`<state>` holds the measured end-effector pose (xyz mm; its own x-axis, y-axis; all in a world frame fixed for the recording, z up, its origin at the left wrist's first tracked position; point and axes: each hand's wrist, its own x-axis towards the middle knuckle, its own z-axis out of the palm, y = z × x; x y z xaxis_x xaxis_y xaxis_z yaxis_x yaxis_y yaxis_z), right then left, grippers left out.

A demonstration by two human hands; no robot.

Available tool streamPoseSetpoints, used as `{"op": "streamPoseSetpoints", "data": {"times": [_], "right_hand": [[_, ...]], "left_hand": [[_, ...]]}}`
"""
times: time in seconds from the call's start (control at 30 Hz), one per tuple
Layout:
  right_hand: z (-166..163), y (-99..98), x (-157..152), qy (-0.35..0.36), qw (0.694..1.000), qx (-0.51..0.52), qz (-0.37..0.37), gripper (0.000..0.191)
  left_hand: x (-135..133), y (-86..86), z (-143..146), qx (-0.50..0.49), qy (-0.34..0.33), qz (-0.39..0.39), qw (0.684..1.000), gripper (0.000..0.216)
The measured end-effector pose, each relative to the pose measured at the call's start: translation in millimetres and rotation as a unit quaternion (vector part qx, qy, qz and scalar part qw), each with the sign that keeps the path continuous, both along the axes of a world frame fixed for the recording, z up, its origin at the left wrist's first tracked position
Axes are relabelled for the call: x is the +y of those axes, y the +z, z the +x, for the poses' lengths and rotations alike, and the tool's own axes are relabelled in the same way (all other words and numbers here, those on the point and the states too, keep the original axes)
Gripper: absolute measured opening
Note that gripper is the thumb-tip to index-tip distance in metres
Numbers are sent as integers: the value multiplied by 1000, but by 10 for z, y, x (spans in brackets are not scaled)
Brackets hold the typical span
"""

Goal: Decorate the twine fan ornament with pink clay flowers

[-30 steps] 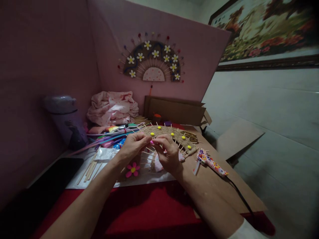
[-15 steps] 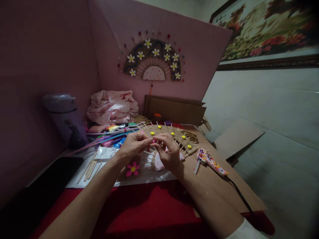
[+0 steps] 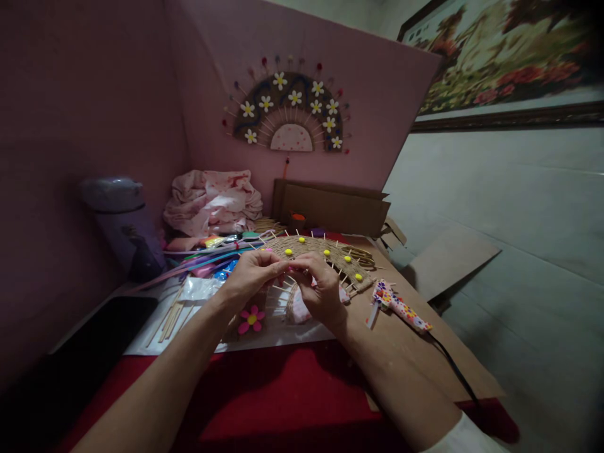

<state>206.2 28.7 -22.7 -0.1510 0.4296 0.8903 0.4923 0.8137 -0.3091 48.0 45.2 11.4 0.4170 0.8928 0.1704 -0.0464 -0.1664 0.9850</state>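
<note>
My left hand (image 3: 253, 277) and my right hand (image 3: 319, 290) meet fingertip to fingertip above the table. Pinched between them is a small piece of pink clay (image 3: 291, 268), mostly covered by the fingers. Under and behind my hands lies a fan-shaped piece of woven twine on sticks (image 3: 314, 247), dotted with yellow clay discs. A pink clay flower (image 3: 251, 319) with a yellow centre sits on its near left part. The pale spotted half-round base (image 3: 302, 307) of the fan is partly hidden by my right hand.
To the right, a flower-patterned glue gun (image 3: 401, 307) with a black cord rests on cardboard (image 3: 425, 365). Sticks (image 3: 172, 321), a plastic bag (image 3: 201, 289) and a lilac bottle (image 3: 123, 226) stand left. A finished fan (image 3: 292, 113) hangs on the pink board behind.
The fingertips have shifted slightly around the pink clay, which shows less now. Both hands stay in nearly the same place, and the other things have not moved.
</note>
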Motion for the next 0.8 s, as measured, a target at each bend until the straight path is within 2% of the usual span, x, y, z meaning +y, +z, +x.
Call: {"op": "streamPoseSetpoints", "data": {"times": [0.8], "right_hand": [[10,-13,18,0,1000,-4,-10,11]], "left_hand": [[-13,32,-10,-7,13,-10,1000,28]]}}
